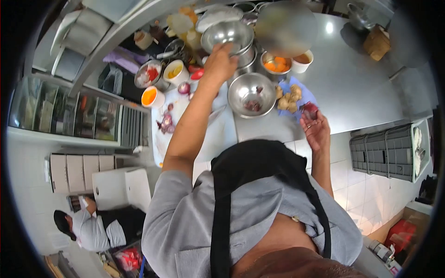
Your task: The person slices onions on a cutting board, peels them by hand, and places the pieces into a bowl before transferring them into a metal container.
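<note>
My left hand (221, 65) reaches over the near rim of a steel bowl (228, 33) at the back. Its fingertips dip inside, and whether they hold anything is hidden. My right hand (316, 129) is closed round a red onion (309, 110) at the table's front edge, beside ginger (289, 98) on a blue-purple sheet (306, 92). Between my hands a second steel bowl (251, 95) holds a few dark red onion scraps. Left of it, on a white cutting board (194, 134), lie a knife (218, 112), a whole red onion (184, 88) and onion pieces (166, 123).
Behind the board stand a tub of orange food (153, 97), a tub of yellow pieces (176, 72) and a bowl of red and white pieces (148, 74). A bowl of carrots (276, 63) sits behind the ginger. A grey crate (382, 150) is at right; another person (97, 227) sits lower left.
</note>
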`<state>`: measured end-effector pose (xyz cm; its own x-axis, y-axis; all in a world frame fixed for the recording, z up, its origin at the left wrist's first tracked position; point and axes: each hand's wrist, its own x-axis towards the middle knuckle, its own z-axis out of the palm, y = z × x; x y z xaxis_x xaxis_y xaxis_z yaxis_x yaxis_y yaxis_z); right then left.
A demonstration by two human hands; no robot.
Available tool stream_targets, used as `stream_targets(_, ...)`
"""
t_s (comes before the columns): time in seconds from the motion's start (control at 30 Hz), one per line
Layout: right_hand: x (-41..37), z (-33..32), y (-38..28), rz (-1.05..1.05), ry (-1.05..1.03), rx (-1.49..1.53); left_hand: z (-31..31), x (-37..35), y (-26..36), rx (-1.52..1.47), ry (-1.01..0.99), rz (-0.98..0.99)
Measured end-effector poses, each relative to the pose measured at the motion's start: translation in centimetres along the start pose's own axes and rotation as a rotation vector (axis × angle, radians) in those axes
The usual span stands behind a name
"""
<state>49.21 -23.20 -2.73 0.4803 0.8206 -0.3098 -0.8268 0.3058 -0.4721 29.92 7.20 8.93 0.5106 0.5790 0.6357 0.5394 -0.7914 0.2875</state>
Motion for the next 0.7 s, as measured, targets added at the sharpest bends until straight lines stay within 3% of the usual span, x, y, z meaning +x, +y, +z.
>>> stream_targets(0.07, 0.6, -0.9, 0.3, -0.005, -0.089, 0.024, -0.2, 2.5, -2.1, 0.120, -0.514, -0.195)
stream_targets(0.1, 0.8, -1.1, 0.2, -0.004, -0.104, 0.018, -0.1, 2.5, -2.9, -0.010, -0.383, -0.130)
stream_targets(0.13, 0.7, -1.2, 0.2, 0.003, -0.114, 0.018, -0.8, 3.6, -3.2, -0.067, -0.422, -0.135)
stream_targets(0.17, 0.7, -1.3, 0.1, 0.017, -0.060, 0.025, -1.0, 3.8, -3.5, -0.155, -0.187, -0.090)
stream_targets(0.27, 0.5, -1.5, 0.1, 0.005, 0.012, 0.036, -6.2, 5.3, 1.2, -0.116, -0.127, -0.002)
stream_targets(0.43, -1.3, -1.9, -1.2, -0.102, 0.098, 0.079, -12.9, 6.2, 12.1, -0.618, -0.438, 0.149)
stream_targets(0.5, -2.3, -2.6, -1.5, -0.143, 0.114, 0.086, -14.4, 7.9, 16.0, -0.789, -0.456, 0.262)
stream_targets(0.6, -4.0, -3.5, -1.6, -0.199, 0.141, 0.113, -16.6, 13.0, 22.2, -0.824, -0.181, 0.476)
stream_targets(0.7, -5.5, -5.0, -1.0, -0.247, 0.202, 0.154, -16.3, 21.1, 26.0, -0.491, 0.072, 0.619)
